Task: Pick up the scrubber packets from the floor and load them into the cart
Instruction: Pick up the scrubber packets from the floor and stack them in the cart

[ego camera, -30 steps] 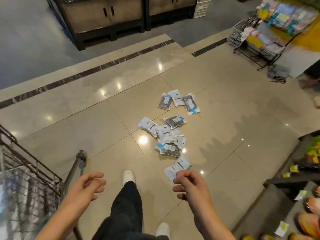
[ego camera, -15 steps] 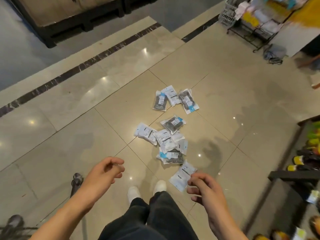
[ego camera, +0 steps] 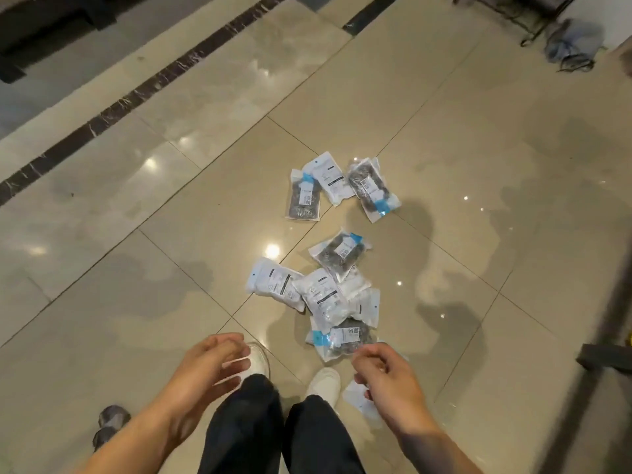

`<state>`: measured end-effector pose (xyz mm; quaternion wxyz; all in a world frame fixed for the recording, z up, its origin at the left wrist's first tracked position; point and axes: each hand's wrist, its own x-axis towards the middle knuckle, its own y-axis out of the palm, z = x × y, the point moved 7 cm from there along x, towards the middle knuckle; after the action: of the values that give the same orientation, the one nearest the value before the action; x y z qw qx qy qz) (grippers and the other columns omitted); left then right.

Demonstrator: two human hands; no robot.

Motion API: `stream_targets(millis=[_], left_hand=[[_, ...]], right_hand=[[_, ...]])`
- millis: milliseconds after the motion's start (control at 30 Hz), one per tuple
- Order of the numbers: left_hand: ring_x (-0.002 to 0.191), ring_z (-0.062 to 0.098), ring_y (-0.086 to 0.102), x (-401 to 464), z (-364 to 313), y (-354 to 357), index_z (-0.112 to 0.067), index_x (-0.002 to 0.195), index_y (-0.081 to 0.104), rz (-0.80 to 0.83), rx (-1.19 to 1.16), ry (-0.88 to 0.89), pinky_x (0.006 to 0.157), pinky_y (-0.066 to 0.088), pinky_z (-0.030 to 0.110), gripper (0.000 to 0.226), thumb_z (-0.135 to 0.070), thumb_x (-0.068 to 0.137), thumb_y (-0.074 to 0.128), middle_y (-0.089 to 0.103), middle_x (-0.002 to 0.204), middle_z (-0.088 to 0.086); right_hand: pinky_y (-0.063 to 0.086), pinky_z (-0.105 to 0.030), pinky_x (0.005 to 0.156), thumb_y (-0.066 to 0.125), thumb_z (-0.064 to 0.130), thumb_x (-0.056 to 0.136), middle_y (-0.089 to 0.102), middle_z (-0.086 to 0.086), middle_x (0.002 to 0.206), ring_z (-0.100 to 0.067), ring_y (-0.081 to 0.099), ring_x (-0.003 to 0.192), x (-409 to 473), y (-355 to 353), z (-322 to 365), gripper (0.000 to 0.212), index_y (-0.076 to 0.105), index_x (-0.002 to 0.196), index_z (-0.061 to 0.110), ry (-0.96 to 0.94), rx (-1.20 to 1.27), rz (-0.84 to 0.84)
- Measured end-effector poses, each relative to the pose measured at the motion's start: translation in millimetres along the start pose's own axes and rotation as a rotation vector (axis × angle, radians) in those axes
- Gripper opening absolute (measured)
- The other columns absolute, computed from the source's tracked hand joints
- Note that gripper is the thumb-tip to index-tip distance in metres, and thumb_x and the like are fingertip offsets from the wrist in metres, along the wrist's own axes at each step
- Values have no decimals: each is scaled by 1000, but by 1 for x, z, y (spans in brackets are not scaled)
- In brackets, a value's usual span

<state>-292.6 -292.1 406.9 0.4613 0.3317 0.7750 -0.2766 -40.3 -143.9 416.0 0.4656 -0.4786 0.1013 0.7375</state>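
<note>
Several scrubber packets lie on the beige tile floor: three at the far end (ego camera: 343, 186), a heap in the middle (ego camera: 325, 292), and one nearest packet (ego camera: 359, 398) partly hidden under my right hand. My right hand (ego camera: 390, 384) hovers just above that nearest packet, fingers loosely curled, holding nothing. My left hand (ego camera: 208, 367) hangs over my left shoe with fingers relaxed and empty. Of the cart only a wheel (ego camera: 109, 427) shows at the lower left.
My legs in dark trousers and white shoes (ego camera: 323, 381) stand just before the heap. A dark shelf base (ego camera: 603, 357) sits at the right edge. A wire rack's legs and a grey cloth (ego camera: 574, 42) lie at the far right; dark cabinets stand at the far left.
I have stepped closer to the packets and the view has tilted down. Both hands have dropped lower; the right hand now covers part of the nearest packet. The cart basket has left the view.
</note>
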Motion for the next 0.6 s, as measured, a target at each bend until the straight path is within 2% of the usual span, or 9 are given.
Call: stream_targets(millis=[67,167,233,300,400,467,500,567,600], left_hand=[[100,26,72,79,7,8,-14,113,69,-16,-11,-27,81,55,35,17,-12,97,64,76,108,9],[99,24,71,208,31,29,-11,115,66,6,31,-42,80,55,34,20,-16,96,68,73,110,11],[99,23,70,296,61,45,-9,116,65,19,74,-77,81,54,35,22,-18,96,69,70,113,12],[96,21,66,374,94,64,-8,117,65,43,116,-136,82,52,35,26,-21,95,71,66,113,9],[103,23,61,472,132,82,-8,129,60,-14,72,-185,88,53,38,48,-32,91,77,60,111,7],[114,23,62,522,147,94,-18,133,58,5,-25,-212,91,53,36,58,-42,85,81,58,120,4],[111,22,66,546,151,101,-22,131,60,35,-90,-222,87,55,35,63,-47,80,85,62,122,1],[93,23,74,591,159,107,-23,134,62,51,-207,-186,80,58,38,90,-56,57,96,74,120,2],[90,25,76,617,168,107,-24,134,62,17,-237,-170,81,61,45,108,-60,40,100,77,117,4]], right_hand=[[54,-33,85,73,34,88,74,12,95,-10,69,95,71,26,-5,7,74,95,37,-28,-77,4],[50,-31,98,69,40,91,68,13,120,-10,64,112,190,65,-26,30,67,120,33,-92,-231,-28],[46,-35,109,66,47,92,61,8,137,-16,58,127,268,90,-49,46,60,135,32,-131,-346,-48],[40,-33,109,67,46,93,55,-2,143,-23,52,133,336,111,-75,55,53,143,25,-150,-433,-41],[35,-38,118,75,53,84,45,-14,153,-31,41,143,418,128,-119,83,44,152,15,-150,-553,-76],[36,-48,118,67,73,65,43,-16,156,-34,37,144,453,135,-142,110,40,155,14,-177,-623,-133],[38,-51,116,63,77,60,45,-16,154,-35,39,142,467,137,-152,116,41,154,14,-192,-654,-161],[42,-52,113,73,72,66,47,-14,149,-36,45,138,484,140,-164,109,39,154,16,-158,-684,-183],[44,-51,111,78,65,71,48,-13,146,-35,48,135,490,141,-168,101,40,152,18,-133,-672,-198]])
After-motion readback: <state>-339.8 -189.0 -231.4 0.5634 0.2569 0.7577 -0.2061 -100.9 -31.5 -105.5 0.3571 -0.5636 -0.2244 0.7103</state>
